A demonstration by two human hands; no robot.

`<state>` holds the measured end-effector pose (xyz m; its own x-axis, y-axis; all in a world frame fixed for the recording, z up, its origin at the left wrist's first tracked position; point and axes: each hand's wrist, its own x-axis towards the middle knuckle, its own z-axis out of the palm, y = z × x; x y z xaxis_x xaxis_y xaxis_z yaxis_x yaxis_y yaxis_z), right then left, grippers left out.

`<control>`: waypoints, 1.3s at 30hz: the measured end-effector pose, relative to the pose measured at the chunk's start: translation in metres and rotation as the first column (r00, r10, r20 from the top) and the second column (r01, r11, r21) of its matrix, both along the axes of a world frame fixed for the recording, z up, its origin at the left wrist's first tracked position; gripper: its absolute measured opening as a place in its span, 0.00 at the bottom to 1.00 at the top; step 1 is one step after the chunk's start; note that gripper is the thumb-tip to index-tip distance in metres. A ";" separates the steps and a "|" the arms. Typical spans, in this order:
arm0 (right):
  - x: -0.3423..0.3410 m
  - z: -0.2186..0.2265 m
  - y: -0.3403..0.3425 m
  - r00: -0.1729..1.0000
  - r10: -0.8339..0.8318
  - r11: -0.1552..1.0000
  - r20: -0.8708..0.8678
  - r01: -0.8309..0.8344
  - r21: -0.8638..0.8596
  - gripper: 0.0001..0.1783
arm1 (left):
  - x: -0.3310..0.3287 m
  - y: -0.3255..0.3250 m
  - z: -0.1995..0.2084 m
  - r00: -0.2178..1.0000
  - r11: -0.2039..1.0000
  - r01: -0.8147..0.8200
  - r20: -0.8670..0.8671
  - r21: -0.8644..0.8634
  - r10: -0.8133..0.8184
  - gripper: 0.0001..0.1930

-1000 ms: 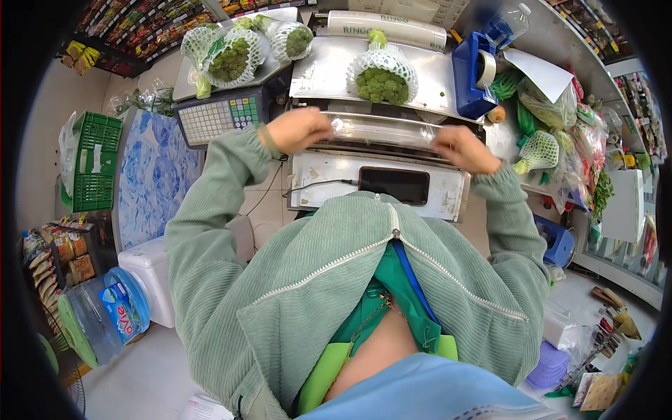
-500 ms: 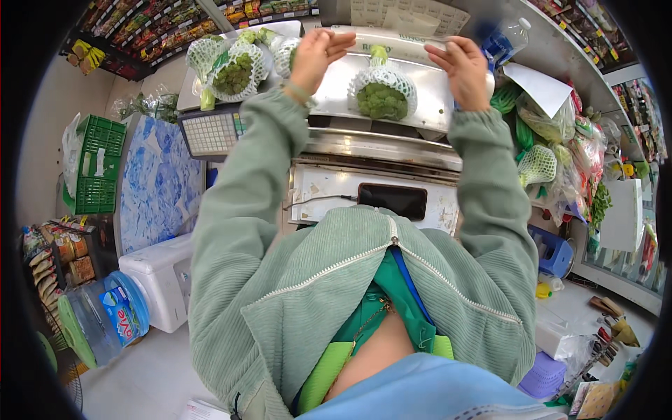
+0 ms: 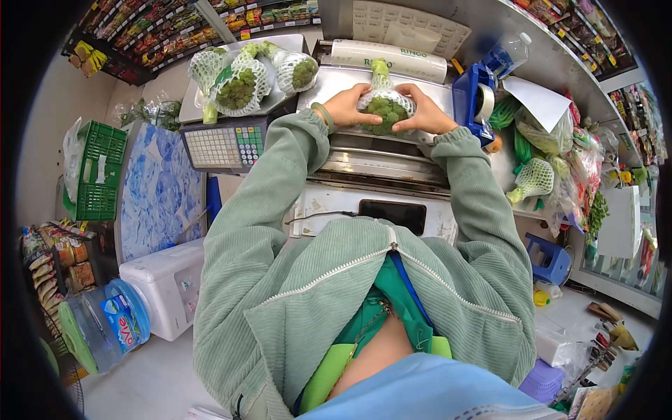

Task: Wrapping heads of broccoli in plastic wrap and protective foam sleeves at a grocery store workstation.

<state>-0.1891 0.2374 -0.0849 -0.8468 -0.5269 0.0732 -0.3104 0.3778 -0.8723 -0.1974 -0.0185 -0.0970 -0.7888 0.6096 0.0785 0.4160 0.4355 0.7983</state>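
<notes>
A broccoli head [image 3: 384, 109] in a white foam net sits on the steel wrapping machine [image 3: 329, 85], its stem pointing away from me. My left hand [image 3: 346, 107] and my right hand [image 3: 428, 112] grip it from either side, thumbs at the near edge of the florets. Some fingers are hidden behind the net. Beyond the stem lies a roll of plastic film [image 3: 427, 64]. To the left, several more netted broccoli heads [image 3: 238, 87] rest on the pan of a weighing scale [image 3: 222, 147].
A blue tape dispenser [image 3: 473, 105] stands right of the machine, near a water bottle [image 3: 511, 52]. Bagged vegetables [image 3: 549, 133] crowd the right side. A dark phone [image 3: 393, 215] lies on the white surface before me. Green crates [image 3: 98, 171] stand at the left.
Both hands came down and inward from above the film roll and closed around the netted broccoli. The tape dispenser and the film roll, partly covered before, now show more fully.
</notes>
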 end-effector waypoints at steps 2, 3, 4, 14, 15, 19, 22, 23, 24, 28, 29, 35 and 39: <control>0.001 0.002 0.001 0.997 -0.049 0.989 0.054 0.041 0.140 0.48 | -0.001 0.002 0.000 0.999 0.999 -0.003 0.038 -0.042 0.005 0.49; 0.003 0.004 0.001 0.998 -0.047 0.989 0.047 0.040 0.140 0.48 | -0.001 0.003 0.001 0.999 0.998 -0.003 0.053 -0.062 0.007 0.49; 0.006 0.006 0.002 0.997 -0.071 0.984 0.012 0.068 0.166 0.47 | 0.000 0.004 0.003 0.998 0.997 -0.003 0.070 -0.083 0.009 0.49; 0.038 0.003 -0.001 0.974 -0.202 0.965 0.106 0.216 -0.149 0.33 | 0.022 0.025 0.004 0.975 0.917 -0.163 0.202 0.363 0.093 0.29; 0.042 0.002 0.000 0.967 -0.187 0.917 0.174 0.235 -0.321 0.31 | 0.026 0.028 0.013 0.983 0.900 -0.135 0.170 0.415 0.070 0.29; 0.105 0.041 -0.006 0.968 -0.219 0.864 0.126 0.252 -0.437 0.27 | 0.081 0.026 0.055 0.994 0.872 -0.094 0.089 0.480 0.058 0.27; 0.176 0.080 -0.007 0.958 -0.266 0.923 0.112 0.286 -0.259 0.23 | 0.148 0.016 0.095 0.979 0.897 -0.156 0.186 0.415 0.084 0.25; 0.202 0.087 -0.004 0.961 -0.235 0.923 0.143 0.266 -0.276 0.22 | 0.176 0.013 0.106 0.940 0.896 -0.230 0.325 0.380 0.103 0.25; 0.225 0.094 -0.002 0.965 -0.199 0.923 0.170 0.243 -0.299 0.21 | 0.206 0.010 0.114 0.909 0.889 -0.220 0.415 0.403 0.037 0.24; 0.285 0.116 -0.015 0.898 -0.088 0.783 0.431 0.330 -0.527 0.18 | 0.252 -0.003 0.126 0.759 0.902 -0.143 0.630 0.408 -0.165 0.25; 0.287 0.117 -0.015 0.888 -0.078 0.774 0.453 0.340 -0.534 0.16 | 0.249 -0.003 0.134 0.777 0.928 -0.100 0.611 0.359 -0.152 0.23; 0.293 0.111 -0.025 0.795 -0.169 0.699 0.583 0.513 -0.497 0.18 | 0.240 0.008 0.114 0.732 0.893 -0.101 0.640 0.439 -0.232 0.20; 0.282 0.083 -0.021 0.714 -0.130 0.673 0.688 0.573 -0.467 0.17 | 0.239 0.006 0.083 0.668 0.883 -0.206 0.721 0.421 -0.188 0.20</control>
